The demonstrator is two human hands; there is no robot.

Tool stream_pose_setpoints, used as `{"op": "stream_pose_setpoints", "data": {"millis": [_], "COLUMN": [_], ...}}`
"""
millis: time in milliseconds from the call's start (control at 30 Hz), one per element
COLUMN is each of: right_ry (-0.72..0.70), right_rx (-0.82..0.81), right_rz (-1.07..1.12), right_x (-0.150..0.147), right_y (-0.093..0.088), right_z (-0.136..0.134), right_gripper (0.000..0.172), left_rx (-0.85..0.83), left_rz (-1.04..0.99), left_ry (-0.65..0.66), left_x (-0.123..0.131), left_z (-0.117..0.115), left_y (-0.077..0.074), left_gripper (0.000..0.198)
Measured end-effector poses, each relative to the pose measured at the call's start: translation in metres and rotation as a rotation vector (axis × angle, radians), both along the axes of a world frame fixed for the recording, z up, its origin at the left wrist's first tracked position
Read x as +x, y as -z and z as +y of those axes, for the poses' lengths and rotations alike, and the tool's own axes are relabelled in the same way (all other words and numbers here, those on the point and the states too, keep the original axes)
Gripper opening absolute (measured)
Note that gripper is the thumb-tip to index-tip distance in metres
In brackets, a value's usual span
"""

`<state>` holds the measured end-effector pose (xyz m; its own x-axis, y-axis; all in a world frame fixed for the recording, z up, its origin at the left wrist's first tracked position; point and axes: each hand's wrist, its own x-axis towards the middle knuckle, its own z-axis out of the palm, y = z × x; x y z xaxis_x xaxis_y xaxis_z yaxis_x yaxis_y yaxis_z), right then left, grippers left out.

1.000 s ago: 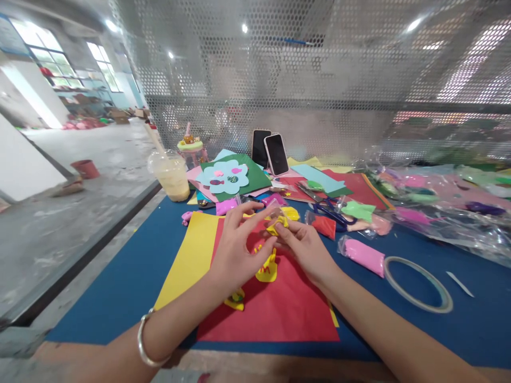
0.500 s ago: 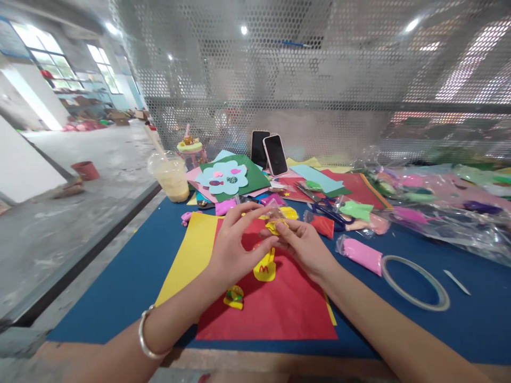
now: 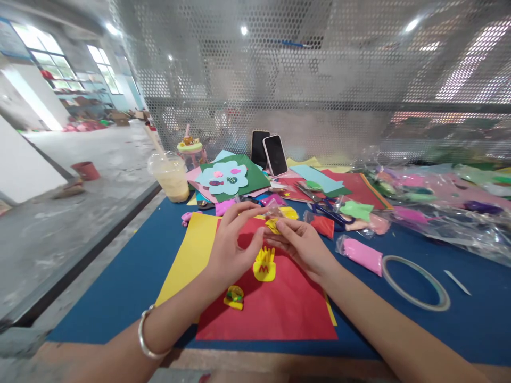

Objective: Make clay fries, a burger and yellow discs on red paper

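Note:
My right hand (image 3: 305, 244) pinches a small crumpled piece of yellow clay (image 3: 273, 226) between thumb and fingers, above the red paper (image 3: 279, 308). Just left of it hovers my left hand (image 3: 233, 236), thumb and fingers apart with nothing seen between them. Below the hands, on the red paper, lies a yellow clay box of fries (image 3: 264, 267) bearing a red M. A small clay burger (image 3: 234, 297) sits to its lower left. Under the red sheet, yellow paper (image 3: 183, 255) shows on the left.
Clay packets lie beyond and right of my hands, among them red (image 3: 324, 226) and pink (image 3: 363, 255). Scissors (image 3: 337, 215), a tape roll (image 3: 443, 306), two phones (image 3: 275, 155), a drink cup (image 3: 171, 178) and a blue cloud-shaped card (image 3: 223, 178) also occupy the blue tabletop (image 3: 107, 308).
My left thumb has drawn back left and up from the yellow clay, uncovering more of the fries. My right hand keeps its pinch in nearly the same place.

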<state>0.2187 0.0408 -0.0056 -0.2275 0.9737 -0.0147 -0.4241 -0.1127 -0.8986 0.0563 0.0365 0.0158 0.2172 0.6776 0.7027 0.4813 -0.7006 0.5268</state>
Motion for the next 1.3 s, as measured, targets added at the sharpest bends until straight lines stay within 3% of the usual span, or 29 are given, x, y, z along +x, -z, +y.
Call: {"op": "stream_pose_setpoints", "data": {"millis": [300, 533, 667, 1100, 1300], "right_ry": [0.016, 0.013, -0.018, -0.023, 0.056], "right_rx": [-0.020, 0.031, 0.043, 0.056, 0.016], "right_rz": [0.013, -0.056, -0.081, -0.007, -0.018], "right_x": [0.0009, 0.0004, 0.0010, 0.0006, 0.0021], "right_y": [-0.0014, -0.0019, -0.0003, -0.0018, 0.0017], "right_z": [0.0002, 0.0001, 0.0000, -0.0002, 0.0019], "right_gripper": [0.033, 0.050, 0.035, 0.033, 0.029], "left_rx": [0.008, -0.075, -0.063, -0.019, -0.016], "left_rz": [0.004, 0.031, 0.028, 0.030, 0.049], "left_ry": [-0.010, -0.041, -0.050, -0.024, -0.019], "left_x": [0.0004, -0.0003, -0.0003, 0.0008, 0.0023], "left_z": [-0.0012, 0.0001, -0.0008, -0.0021, -0.0043], "left_y": [-0.0004, 0.0017, 0.0011, 0.0016, 0.0010], "left_gripper": [0.023, 0.026, 0.028, 0.029, 0.030]}}
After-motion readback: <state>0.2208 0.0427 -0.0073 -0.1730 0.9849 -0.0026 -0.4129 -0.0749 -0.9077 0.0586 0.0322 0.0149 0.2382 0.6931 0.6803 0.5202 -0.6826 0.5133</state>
